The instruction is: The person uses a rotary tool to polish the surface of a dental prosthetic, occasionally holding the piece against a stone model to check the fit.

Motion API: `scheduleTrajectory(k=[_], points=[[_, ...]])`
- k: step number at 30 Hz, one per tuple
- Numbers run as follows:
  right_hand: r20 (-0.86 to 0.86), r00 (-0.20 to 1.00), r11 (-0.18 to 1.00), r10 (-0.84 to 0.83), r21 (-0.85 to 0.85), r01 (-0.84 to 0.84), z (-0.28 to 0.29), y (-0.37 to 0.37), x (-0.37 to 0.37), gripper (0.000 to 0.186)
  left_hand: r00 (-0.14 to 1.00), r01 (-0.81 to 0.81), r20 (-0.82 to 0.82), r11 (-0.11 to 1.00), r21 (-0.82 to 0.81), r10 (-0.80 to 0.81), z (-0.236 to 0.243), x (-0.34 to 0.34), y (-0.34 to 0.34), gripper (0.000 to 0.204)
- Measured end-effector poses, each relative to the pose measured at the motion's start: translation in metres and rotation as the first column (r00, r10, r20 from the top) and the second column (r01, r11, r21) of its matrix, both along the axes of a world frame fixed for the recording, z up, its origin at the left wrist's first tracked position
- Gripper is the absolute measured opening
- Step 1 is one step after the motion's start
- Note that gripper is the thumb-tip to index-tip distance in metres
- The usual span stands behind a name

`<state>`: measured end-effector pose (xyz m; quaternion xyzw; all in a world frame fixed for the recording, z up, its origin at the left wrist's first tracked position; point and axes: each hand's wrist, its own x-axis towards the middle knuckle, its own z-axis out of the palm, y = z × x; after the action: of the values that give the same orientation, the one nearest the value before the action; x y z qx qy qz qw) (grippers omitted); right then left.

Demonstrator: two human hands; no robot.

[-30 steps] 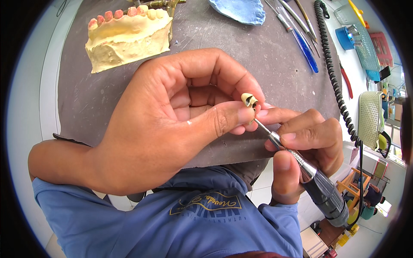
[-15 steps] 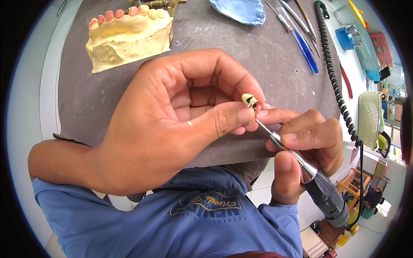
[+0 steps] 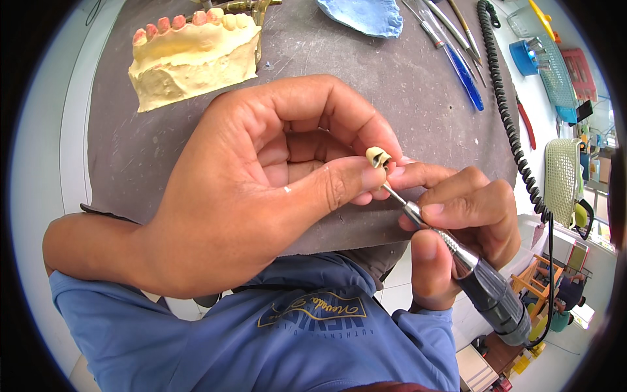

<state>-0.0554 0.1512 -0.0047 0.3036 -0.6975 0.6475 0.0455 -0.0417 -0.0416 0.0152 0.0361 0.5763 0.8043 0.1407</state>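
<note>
Between thumb and fingertips, my left hand (image 3: 215,196) pinches a small cream dental crown piece (image 3: 375,155) with a dark hollow inside. Part of this piece is hidden behind the thumb. My right hand (image 3: 477,202) grips a dental handpiece (image 3: 490,287), silver toward the front and dark grey at the back, much like a pen. Its thin metal tip points up and left to just below the crown piece, by the left thumb. Whether the tip touches the piece I cannot tell. The fingers of both hands meet there.
A cream plaster dental model (image 3: 196,62) with pinkish teeth stands at the far left of the grey bench (image 3: 307,55). A blue moulded piece (image 3: 366,16), a blue-handled tool (image 3: 465,81), a coiled black cord (image 3: 506,98), red-handled pliers (image 3: 526,124) and baskets (image 3: 563,170) lie farther right.
The crown piece has tipped slightly between my left fingertips, showing its hollow differently. The handpiece tip has shifted a little to the left. Both grips stay the same.
</note>
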Motion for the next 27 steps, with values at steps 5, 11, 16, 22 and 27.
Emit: scheduleTrajectory(k=[5, 11, 16, 22, 27], points=[[0.015, 0.999, 0.999, 0.028, 0.014, -0.028, 0.0008, 0.0026, -0.0012, 0.029, 1.0, -0.002, -0.006, 1.0, -0.008, 0.002, 0.0008, 0.0007, 0.0007, 0.016], [0.071, 0.997, 0.999, 0.038, -0.009, -0.037, 0.0054, 0.0036, 0.0, 0.028, 1.0, -0.001, 0.012, 1.0, 0.009, 0.001, 0.0026, 0.0007, 0.0006, 0.016], [0.019, 0.999, 0.999, 0.049, -0.006, -0.049, 0.0015, 0.003, -0.0013, 0.028, 1.0, -0.007, 0.005, 1.0, 0.012, 0.007, 0.0012, 0.0012, 0.0007, 0.016], [-0.022, 0.998, 0.998, 0.055, 0.013, -0.054, 0.0002, 0.002, -0.0018, 0.028, 1.0, -0.018, 0.005, 1.0, 0.016, 0.018, 0.0016, 0.0011, 0.0014, 0.016], [0.04, 0.999, 1.0, 0.021, -0.023, -0.021, 0.0025, 0.0024, 0.0009, 0.028, 0.999, -0.009, 0.033, 1.0, 0.015, 0.008, 0.0039, 0.0008, 0.0004, 0.016]])
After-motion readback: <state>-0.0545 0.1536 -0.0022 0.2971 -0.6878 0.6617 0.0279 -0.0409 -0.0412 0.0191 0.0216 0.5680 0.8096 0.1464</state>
